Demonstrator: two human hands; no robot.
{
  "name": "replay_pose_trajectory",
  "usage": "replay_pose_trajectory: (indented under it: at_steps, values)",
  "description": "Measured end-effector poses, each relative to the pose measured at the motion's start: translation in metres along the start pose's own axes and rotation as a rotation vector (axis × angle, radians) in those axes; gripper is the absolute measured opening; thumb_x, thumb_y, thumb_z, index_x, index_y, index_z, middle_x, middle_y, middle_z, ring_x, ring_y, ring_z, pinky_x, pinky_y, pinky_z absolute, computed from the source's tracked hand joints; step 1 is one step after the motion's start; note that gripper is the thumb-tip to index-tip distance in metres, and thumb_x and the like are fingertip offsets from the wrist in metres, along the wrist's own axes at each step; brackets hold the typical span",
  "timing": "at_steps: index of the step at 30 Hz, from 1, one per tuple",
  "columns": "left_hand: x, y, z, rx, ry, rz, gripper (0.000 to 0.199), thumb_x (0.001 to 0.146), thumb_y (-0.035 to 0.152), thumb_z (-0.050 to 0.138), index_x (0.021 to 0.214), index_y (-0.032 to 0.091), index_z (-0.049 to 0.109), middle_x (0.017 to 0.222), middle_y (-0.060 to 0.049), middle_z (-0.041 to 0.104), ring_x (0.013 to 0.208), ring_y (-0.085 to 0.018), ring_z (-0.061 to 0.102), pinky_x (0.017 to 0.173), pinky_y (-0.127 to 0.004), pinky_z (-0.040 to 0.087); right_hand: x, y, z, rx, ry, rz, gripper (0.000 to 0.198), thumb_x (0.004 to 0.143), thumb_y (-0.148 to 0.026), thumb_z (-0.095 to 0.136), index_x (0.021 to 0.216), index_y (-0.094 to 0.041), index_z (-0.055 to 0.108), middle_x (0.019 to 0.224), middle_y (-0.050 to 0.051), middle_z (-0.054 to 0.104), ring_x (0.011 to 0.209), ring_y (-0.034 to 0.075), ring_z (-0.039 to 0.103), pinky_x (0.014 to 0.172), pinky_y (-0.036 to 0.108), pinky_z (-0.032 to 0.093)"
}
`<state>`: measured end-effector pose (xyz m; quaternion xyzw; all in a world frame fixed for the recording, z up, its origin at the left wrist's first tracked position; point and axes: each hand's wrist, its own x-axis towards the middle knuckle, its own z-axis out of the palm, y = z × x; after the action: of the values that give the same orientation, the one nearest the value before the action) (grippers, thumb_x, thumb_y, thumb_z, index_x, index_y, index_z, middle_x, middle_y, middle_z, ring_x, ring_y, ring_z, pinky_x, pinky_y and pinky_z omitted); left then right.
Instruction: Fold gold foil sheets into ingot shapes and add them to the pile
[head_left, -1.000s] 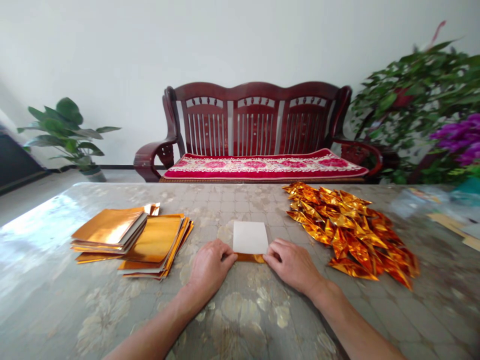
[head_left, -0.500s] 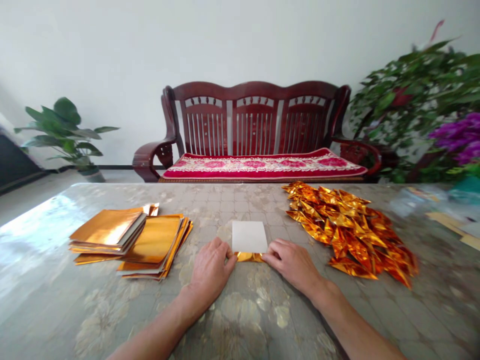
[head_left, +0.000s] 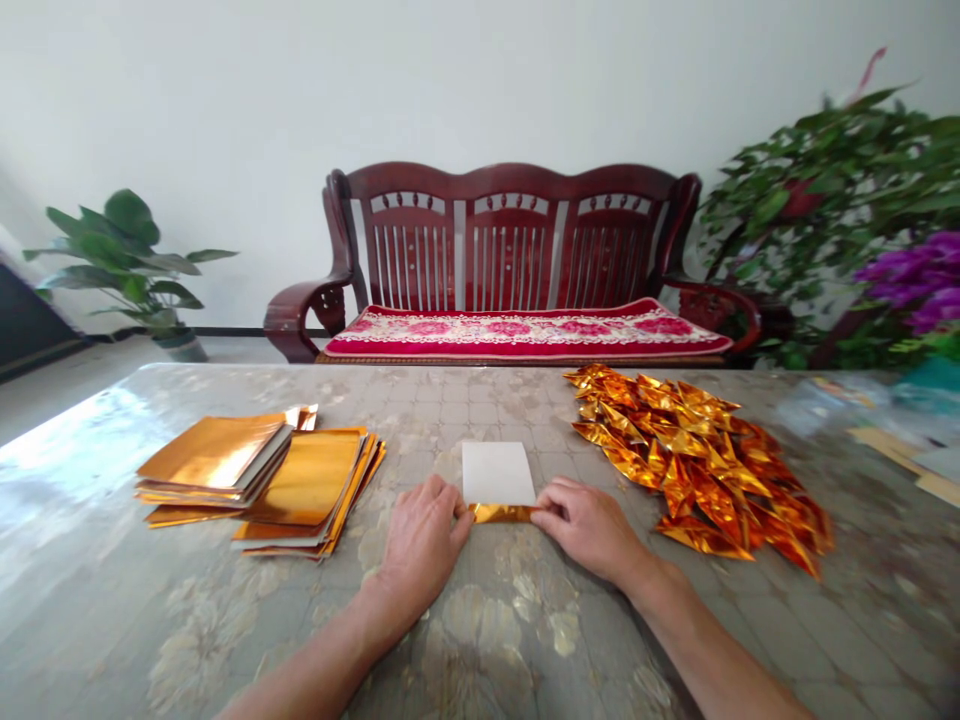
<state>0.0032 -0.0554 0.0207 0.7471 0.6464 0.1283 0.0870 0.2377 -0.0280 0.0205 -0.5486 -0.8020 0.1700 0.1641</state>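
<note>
Both hands at the near edge of one sheet of paper (head_left: 498, 472), lying white side up in the middle of the table (head_left: 112, 600). Left hand (head_left: 421, 540) pinches the sheet's near-left corner, right hand (head_left: 589, 525) the near-right; each grip is closed on the paper btwn thumb and fingertips. A narrow strip of the near edge is turned over, so the gold side shows as a band (head_left: 501, 513) across the sheet's bottom. Vs. a sec ago: the white part looks a bit shorter and the gold band is tidier and straighter, running cleanly from one hand to the other, where before it was a lumpy, half-rolled lip. Hands have crept slightly fwd w/ it. My read: the first fold of the bottom edge is being pressed flat, so the work on this sheet is only at its start, the rest of it unfolded. Left of the hands, well apart, two stacks of flat gold sheets (head_left: 259, 475), overlapping. To the right, near the right hand but not touching, a heap of folded gold pieces (head_left: 701, 455). Behind the table: a dark red wooden bench (head_left: 514, 265) w/ a red cushion, plants at both sides.
</note>
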Motion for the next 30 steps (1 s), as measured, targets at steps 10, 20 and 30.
replay_pose_trajectory:
  at_steps: [10,20,30]
  values:
    - [-0.002,-0.005,-0.003,-0.174,0.003,0.009,0.006,0.089,0.024,0.061,0.088,0.024,0.067,0.092,-0.001,0.067,0.094,-0.019,0.062,0.080,-0.029,0.037,-0.002,0.006,-0.001,-0.046,-0.021,-0.154,0.016,0.092,-0.031,0.057,0.081,-0.024,0.066,0.086,-0.001,0.065,0.081,0.014,0.061,0.070,0.025,0.038]
    - [-0.003,-0.011,-0.003,-0.160,0.037,0.076,0.009,0.088,0.022,0.062,0.081,0.023,0.067,0.088,0.000,0.066,0.088,-0.018,0.060,0.082,-0.030,0.036,-0.002,0.004,-0.003,-0.109,-0.026,-0.266,0.016,0.094,-0.027,0.056,0.081,-0.022,0.064,0.084,-0.001,0.063,0.082,0.014,0.060,0.071,0.025,0.037]
    - [-0.001,-0.016,-0.011,-0.101,-0.006,0.051,0.011,0.088,0.022,0.060,0.082,0.023,0.069,0.090,-0.002,0.066,0.091,-0.019,0.061,0.085,-0.030,0.037,-0.003,-0.008,0.004,-0.186,-0.034,-0.293,0.024,0.100,-0.029,0.046,0.081,-0.021,0.060,0.085,0.001,0.062,0.080,0.015,0.058,0.070,0.027,0.036]
